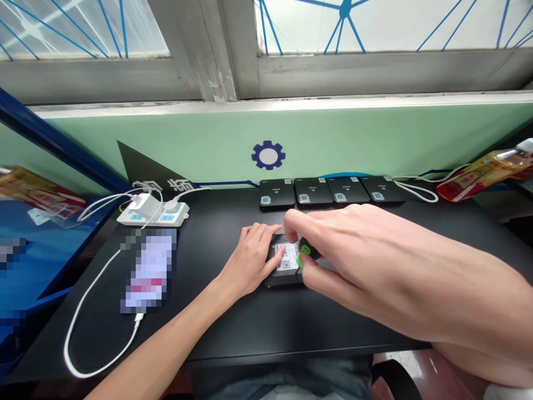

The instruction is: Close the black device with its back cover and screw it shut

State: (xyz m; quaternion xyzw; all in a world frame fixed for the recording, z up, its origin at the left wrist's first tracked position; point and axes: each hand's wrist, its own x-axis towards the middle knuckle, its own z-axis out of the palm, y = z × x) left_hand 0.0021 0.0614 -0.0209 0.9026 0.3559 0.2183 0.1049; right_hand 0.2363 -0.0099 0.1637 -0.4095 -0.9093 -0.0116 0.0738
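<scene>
A flat black device (277, 280) lies on the black table with a white printed label (285, 264) facing up. My left hand (249, 259) holds its left side, with the thumb on the label and the other fingers along the far left edge. Over the device's right part, my right hand (353, 255) is closed around a screwdriver (307, 249) with a black and green handle. The shaft points down at the device near the label; its tip is hard to make out. My right hand hides the right side of the device.
Several similar black devices (313, 192) stand in a row at the back. A white power strip (175, 213) with plugs sits at the left, near a blurred phone (152, 266) on a white cable (66, 344). A drink bottle (483, 171) lies at the far right.
</scene>
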